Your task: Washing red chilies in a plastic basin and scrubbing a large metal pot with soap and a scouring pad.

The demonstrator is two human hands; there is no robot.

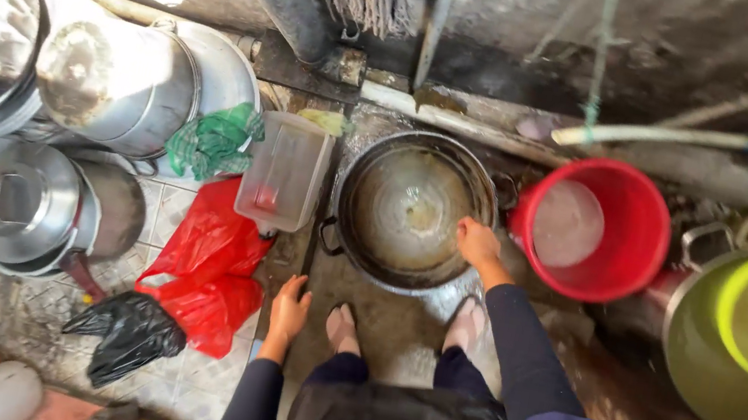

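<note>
Two hands: right hand [477,242] grips the near rim of the round dark metal wok [412,208], holding dirty water; left hand [287,310], fingers together, rests on wet floor [394,330].

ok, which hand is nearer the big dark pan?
Right. The right hand rests on the near rim of the big dark pan. The left hand is apart from it, down on the wet floor beside the red bag.

Both hands reach down: the left hand [288,312] hangs open, the right hand [477,243] stretches farther forward.
</note>
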